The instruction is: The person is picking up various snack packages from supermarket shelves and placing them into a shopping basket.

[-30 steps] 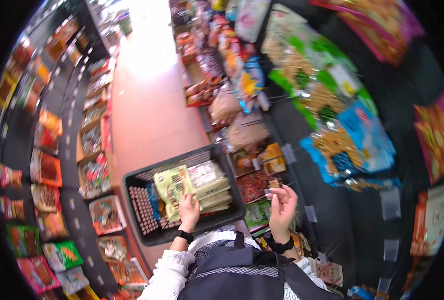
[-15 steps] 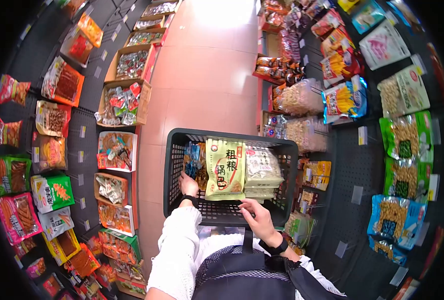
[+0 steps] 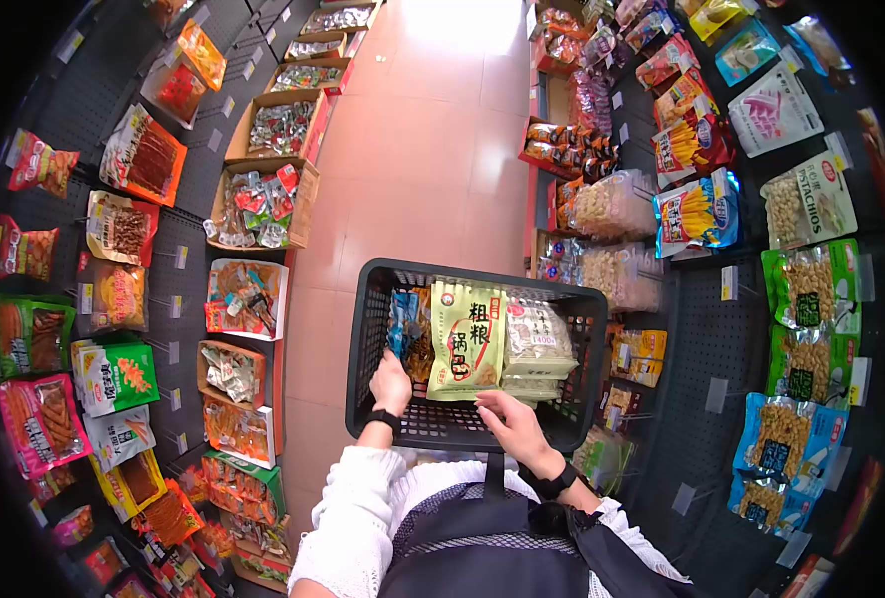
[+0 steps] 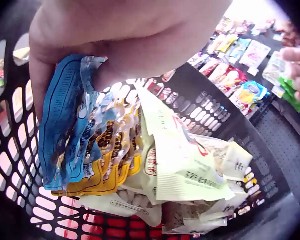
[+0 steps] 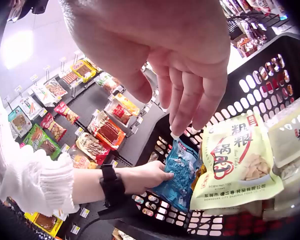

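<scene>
1. The left hand is reached down into the left part of the basket. Its back is turned up, and a black band is worn on the wrist.
2. The blue packet is gripped by the left hand, with the fingers bent round its top. It is held upright by the left wall of the basket.
3. The right hand is held over the near rim, by the bottom edge of the pale green packet. Its fingers are loose and partly spread, and nothing is held.
4. Yellow packets are tucked between the blue packet and the pale green packet. White packs are piled to the right of the pale green one.
5. The basket is black and full of holes. What it is rested on cannot be told.
6. Pink floor tiles are seen past the basket. Dark shelves hung with snack bags are seen on both sides, and open boxes are lined up low down.
7. A bare strip of basket bottom is left along the near wall, and a thin gap is left by the right wall. Open floor is seen past the far rim, between the two rows of shelves.
</scene>
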The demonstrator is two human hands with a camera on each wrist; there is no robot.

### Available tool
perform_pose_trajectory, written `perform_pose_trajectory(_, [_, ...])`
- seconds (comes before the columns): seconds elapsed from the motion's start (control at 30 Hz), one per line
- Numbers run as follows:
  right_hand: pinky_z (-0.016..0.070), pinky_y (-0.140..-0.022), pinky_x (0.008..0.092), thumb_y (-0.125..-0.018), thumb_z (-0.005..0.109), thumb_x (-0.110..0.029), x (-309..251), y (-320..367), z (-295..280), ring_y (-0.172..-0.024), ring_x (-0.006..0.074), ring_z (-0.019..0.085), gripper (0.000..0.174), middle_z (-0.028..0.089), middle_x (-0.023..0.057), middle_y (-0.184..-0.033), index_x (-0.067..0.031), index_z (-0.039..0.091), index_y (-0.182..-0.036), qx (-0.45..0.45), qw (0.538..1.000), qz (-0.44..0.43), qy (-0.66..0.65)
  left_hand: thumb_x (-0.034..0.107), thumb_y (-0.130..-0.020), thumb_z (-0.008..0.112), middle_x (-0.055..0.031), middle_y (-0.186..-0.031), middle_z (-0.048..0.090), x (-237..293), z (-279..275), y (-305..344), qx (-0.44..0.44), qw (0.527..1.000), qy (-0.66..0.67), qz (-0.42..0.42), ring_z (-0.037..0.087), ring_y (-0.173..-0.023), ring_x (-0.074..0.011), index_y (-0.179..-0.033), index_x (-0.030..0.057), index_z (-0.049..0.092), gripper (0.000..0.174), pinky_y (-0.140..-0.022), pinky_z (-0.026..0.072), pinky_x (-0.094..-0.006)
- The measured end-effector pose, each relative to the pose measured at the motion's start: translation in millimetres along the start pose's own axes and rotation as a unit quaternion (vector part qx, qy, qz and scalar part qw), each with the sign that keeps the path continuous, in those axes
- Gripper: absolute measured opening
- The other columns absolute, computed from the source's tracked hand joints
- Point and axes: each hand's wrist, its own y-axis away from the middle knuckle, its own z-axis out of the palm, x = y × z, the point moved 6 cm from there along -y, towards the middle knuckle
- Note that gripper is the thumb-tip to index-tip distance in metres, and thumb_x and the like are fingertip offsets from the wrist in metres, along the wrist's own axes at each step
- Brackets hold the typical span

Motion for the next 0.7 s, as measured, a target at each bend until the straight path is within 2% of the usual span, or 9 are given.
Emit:
perform_pose_trajectory(0.1, [0.0500,-0.074,0.0300,-0.085,0.055,-0.010,-6.7,4.9,0.7,-0.085,0.0214,0.064,0.025,0.064,0.0138,-0.092,0.0000,0.054,-0.107,-0.005,0.999,-0.035,0.021,0.012,-0.085,0.038,-0.0211,-0.087,0.060,8.1,-8.8,29.9,0.028,0.999,0.000,0.035,0.060,-0.075,-0.0401,-0.099,0.0003,0.046,0.020,-0.065,0.0472,-0.0507])
perform_pose_trajectory(0.13, [0.0496,-0.076,0.0293,-0.086,0.055,-0.010,-6.8,7.4,1.5,-0.087,0.0193,0.063,0.025,0.063,0.0127,-0.094,0.0002,0.053,-0.109,-0.018,0.999,-0.036,0.020,0.011,-0.083,0.044,-0.0201,-0.084,0.061,8.6,-10.6,38.4,0.051,0.998,0.002,0.040,0.061,-0.074,-0.0391,-0.098,0.0016,0.047,0.018,-0.064,0.0476,-0.0498])
perform_pose_trajectory(0.17, [0.0493,-0.079,0.0287,-0.087,0.055,-0.009,-7.7,10.8,1.6,-0.090,0.0172,0.062,0.025,0.063,0.0115,-0.096,0.0004,0.053,-0.110,-0.030,0.999,-0.037,0.019,0.011,-0.083,0.044,-0.0201,-0.084,0.061,8.9,-13.7,43.7,0.058,0.997,0.000,0.043,0.061,-0.074,-0.0391,-0.098,0.0016,0.047,0.018,-0.064,0.0476,-0.0498])
perform_pose_trajectory(0.3, [0.0492,-0.078,0.0285,-0.087,0.055,-0.010,-9.8,27.3,-8.4,-0.089,0.0171,0.062,0.025,0.063,0.0115,-0.096,0.0000,0.053,-0.110,-0.029,0.999,-0.036,0.022,0.011,-0.076,0.057,-0.0180,-0.075,0.063,-0.4,-40.3,51.0,0.146,0.987,0.057,-0.025,0.061,-0.073,-0.0389,-0.091,0.0073,0.056,0.016,-0.064,0.0473,-0.0502])
perform_pose_trajectory(0.43, [0.0491,-0.077,0.0274,-0.087,0.055,-0.010,7.1,44.3,-20.9,-0.086,0.0153,0.062,0.025,0.064,0.0105,-0.095,-0.0008,0.054,-0.110,-0.016,0.999,-0.021,0.019,0.016,-0.082,0.055,-0.0197,-0.072,0.062,-5.2,-56.2,37.8,0.185,0.982,0.045,-0.023,0.061,-0.071,-0.0393,-0.083,0.0049,0.055,0.011,-0.062,0.0476,-0.0495])
perform_pose_trajectory(0.5, [0.0492,-0.076,0.0264,-0.087,0.055,-0.010,19.3,49.4,-28.8,-0.086,0.0138,0.061,0.025,0.064,0.0098,-0.094,-0.0003,0.054,-0.110,-0.001,1.000,-0.005,-0.001,0.015,-0.083,0.055,-0.0199,-0.074,0.062,-1.4,-60.4,32.4,0.188,0.981,0.037,-0.033,0.061,-0.073,-0.0388,-0.087,0.0063,0.057,0.010,-0.063,0.0476,-0.0486])
perform_pose_trajectory(0.53, [0.0496,-0.076,0.0272,-0.086,0.056,-0.012,26.0,52.4,-32.6,-0.084,0.0157,0.063,0.026,0.064,0.0108,-0.093,-0.0009,0.055,-0.109,0.014,1.000,-0.007,-0.016,0.018,-0.087,0.050,-0.0207,-0.074,0.062,3.9,-61.1,33.5,0.182,0.982,0.040,-0.022,0.060,-0.072,-0.0400,-0.087,0.0060,0.057,0.014,-0.062,0.0472,-0.0493])
perform_pose_trajectory(0.57, [0.0500,-0.075,0.0279,-0.085,0.056,-0.014,32.1,55.5,-36.1,-0.083,0.0176,0.064,0.026,0.065,0.0118,-0.092,-0.0015,0.055,-0.108,0.028,0.999,-0.010,-0.031,0.018,-0.087,0.050,-0.0207,-0.074,0.062,8.7,-59.6,36.9,0.182,0.982,0.039,-0.020,0.060,-0.072,-0.0400,-0.087,0.0060,0.057,0.014,-0.062,0.0472,-0.0493])
perform_pose_trajectory(0.7, [0.0498,-0.075,0.0271,-0.086,0.056,-0.013,39.9,64.8,-44.8,-0.084,0.0159,0.063,0.025,0.065,0.0118,-0.093,-0.0006,0.055,-0.108,0.036,0.996,-0.013,-0.077,0.021,-0.090,0.044,-0.0220,-0.074,0.061,13.7,-44.6,45.6,0.214,0.975,0.061,-0.003,0.059,-0.071,-0.0413,-0.093,0.0048,0.058,0.021,-0.061,0.0457,-0.0500])
